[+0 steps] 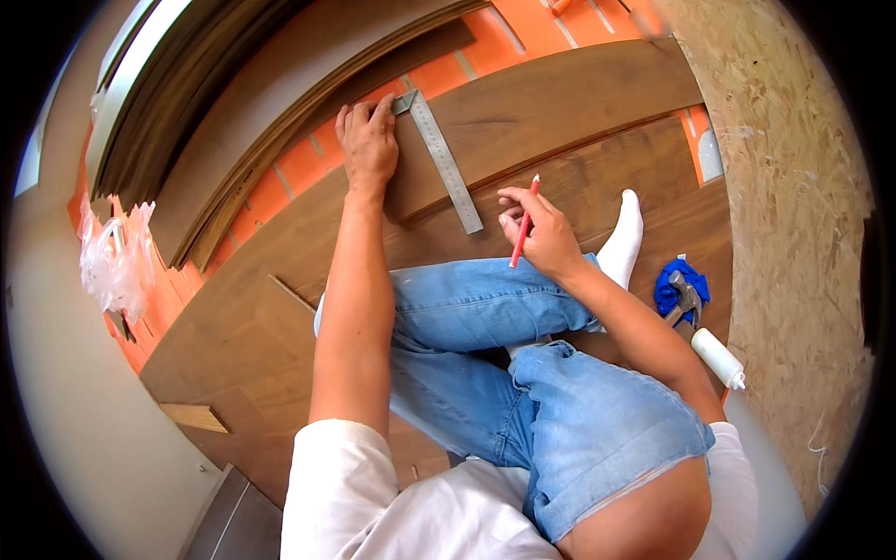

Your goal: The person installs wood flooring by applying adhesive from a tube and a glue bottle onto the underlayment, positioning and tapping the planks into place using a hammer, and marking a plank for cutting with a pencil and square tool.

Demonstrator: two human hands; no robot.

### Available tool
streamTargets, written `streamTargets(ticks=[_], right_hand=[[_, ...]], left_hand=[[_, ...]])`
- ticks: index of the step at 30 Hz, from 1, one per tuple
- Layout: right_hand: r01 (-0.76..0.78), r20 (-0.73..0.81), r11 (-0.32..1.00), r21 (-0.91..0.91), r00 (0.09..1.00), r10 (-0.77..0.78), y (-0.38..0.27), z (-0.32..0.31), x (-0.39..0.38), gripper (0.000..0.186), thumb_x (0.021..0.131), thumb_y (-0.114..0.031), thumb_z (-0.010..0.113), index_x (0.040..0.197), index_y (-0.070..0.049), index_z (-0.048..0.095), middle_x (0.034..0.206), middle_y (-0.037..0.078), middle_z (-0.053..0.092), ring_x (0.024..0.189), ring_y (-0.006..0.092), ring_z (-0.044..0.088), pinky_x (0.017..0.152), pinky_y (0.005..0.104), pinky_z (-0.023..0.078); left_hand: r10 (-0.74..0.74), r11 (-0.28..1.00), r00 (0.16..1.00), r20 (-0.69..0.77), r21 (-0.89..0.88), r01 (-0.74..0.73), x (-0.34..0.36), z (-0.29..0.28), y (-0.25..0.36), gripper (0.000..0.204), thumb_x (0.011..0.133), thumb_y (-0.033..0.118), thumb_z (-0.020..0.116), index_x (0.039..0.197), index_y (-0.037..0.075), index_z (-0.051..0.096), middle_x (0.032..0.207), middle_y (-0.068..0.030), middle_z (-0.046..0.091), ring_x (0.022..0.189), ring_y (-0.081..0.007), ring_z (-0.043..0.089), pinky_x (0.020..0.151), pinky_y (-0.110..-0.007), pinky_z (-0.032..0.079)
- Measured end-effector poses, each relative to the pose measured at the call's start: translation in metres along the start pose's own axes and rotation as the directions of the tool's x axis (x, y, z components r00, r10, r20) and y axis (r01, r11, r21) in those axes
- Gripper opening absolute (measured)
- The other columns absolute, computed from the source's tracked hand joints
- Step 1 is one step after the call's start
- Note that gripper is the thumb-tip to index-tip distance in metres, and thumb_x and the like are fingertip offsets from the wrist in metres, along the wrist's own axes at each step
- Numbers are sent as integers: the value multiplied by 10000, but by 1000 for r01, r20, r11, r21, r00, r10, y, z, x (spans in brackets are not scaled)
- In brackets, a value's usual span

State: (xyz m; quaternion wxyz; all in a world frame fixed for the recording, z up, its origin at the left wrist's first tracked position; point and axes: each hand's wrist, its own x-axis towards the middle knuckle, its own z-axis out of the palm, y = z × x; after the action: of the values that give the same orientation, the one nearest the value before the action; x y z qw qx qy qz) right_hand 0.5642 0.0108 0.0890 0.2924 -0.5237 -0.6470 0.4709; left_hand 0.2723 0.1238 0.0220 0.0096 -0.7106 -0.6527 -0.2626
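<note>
My left hand (368, 147) grips the short stock of a metal try square (446, 161) at the far edge of a brown wooden plank (569, 103). The square's marked blade lies across the plank and points toward me. Over the planks to the right, my right hand (543, 233) holds a red pencil (524, 224) between its fingers, tip up and away from the wood. The pencil and the blade are apart. My legs in blue jeans (467, 299) are bent on the laid floorboards (252, 345).
Stacked planks (271, 121) lie at the far left on orange underlay (271, 196), near crumpled clear plastic (117, 261). To my right are a hammer (686, 297) on a blue cloth (665, 291), a white bottle (717, 357) and a chipboard sheet (793, 233). A small offcut (194, 417) lies left.
</note>
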Motion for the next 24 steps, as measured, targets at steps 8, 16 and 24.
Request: streamTargets(ticks=[8,16,24], right_hand=[[60,36,992,-114,998,-56,-5,-11,-1,292,951,-154,652,1226,-56,643,944,111,690,825,257,695,726,365,565],[185,-11,965,-183,982,-191,-13,10,15,269,897,-72,634,1163,-42,651,953,152,674,850,306,679,758,393,548],[254,-9,953,-166,966,-259,-13,15,25,187,869,-67,663,1050,-43,622,941,137,649,868,355,650,737,422,538]], left_hand=[[-47,999,998,-30,-23,46,-2,2,1,259,916,130,655,1167,120,717,1015,-89,634,1030,-304,596,963,-442,432],[-45,999,998,-50,-4,45,-2,2,4,264,908,112,649,1164,122,711,1017,-93,627,1036,-305,592,942,-438,436],[-18,1000,997,-70,11,19,-1,0,7,268,898,196,670,1144,100,712,999,-96,628,994,-299,593,894,-431,442]])
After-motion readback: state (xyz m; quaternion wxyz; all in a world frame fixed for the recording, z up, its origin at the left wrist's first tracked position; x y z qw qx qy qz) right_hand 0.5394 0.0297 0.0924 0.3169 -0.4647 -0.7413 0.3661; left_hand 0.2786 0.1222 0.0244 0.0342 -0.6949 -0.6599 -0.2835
